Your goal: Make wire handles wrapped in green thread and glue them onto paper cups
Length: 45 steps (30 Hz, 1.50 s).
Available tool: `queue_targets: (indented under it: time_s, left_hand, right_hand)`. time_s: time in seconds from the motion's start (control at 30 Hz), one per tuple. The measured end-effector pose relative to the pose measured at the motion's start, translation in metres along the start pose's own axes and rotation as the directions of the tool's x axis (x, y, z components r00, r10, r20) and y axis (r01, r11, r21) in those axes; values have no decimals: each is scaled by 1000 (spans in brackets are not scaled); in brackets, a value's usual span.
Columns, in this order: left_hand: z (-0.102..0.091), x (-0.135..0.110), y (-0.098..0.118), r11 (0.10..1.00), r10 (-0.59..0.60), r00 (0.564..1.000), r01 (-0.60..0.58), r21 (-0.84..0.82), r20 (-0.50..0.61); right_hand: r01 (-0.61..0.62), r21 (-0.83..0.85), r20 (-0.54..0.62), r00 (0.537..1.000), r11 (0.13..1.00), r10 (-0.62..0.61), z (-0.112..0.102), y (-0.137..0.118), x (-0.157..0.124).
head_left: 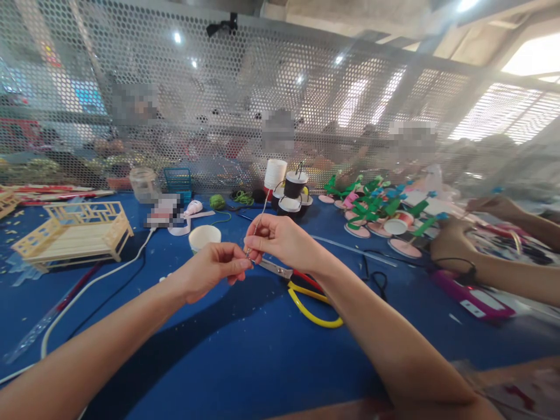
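Observation:
A thin twisted wire (263,211) rises above my fingers near the middle of the head view. My right hand (280,240) pinches it between thumb and fingertips. Its lower end is gripped in the fingertips of my left hand (214,267), close beside the right hand. Just below lie scissors with yellow and red handles (312,319), their blades pointing left toward my fingers and partly covered by my right forearm. A small white cup (205,235) stands behind my left hand.
A wooden miniature bench (79,236) and a white cable (94,284) are at left. Black pots (294,185) and a green yarn ball (217,202) sit behind. Green and blue craft flowers (385,210), a purple device (475,296) and another person's arms (490,256) occupy the right.

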<state>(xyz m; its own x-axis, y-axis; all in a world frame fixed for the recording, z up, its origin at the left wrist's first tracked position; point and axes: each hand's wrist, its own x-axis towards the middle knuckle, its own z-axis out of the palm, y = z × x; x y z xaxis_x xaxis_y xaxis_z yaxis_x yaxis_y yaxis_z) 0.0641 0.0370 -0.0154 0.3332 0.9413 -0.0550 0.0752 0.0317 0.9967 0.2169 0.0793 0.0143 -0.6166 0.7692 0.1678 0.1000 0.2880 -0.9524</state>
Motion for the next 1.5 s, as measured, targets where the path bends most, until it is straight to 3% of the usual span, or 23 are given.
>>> queue_targets:
  time_s: [0.23,0.6,0.7,0.83,0.93,1.13,1.3,1.5]
  left_hand:
    - [-2,0,3,989,44,997,-51,136,58]
    - [0,0,3,934,79,996,-61,353,-36]
    - [1,-1,5,944,30,999,-22,329,-18]
    - [0,-1,4,988,36,997,-46,148,69]
    - [-1,0,2,998,41,998,-42,36,51]
    - [0,2,1,998,43,999,-43,53,4]
    - [3,2,2,997,71,996,-70,15,-45]
    - [1,2,1,995,71,997,-71,66,-6]
  right_hand:
    - [49,24,12,999,999,-49,-5,5,2]
    - [50,26,-62,997,998,-48,-5,11,6]
    - [73,22,-110,991,997,-70,-7,10,6]
    - [63,45,-59,996,997,-60,-6,9,5]
    - [46,56,-36,998,997,-44,-6,6,4]
    - [61,60,-150,987,996,-52,-10,6,5]
    - [79,46,-109,991,996,-73,-6,10,6]
    - [83,85,-125,990,993,-72,-2,10,5]
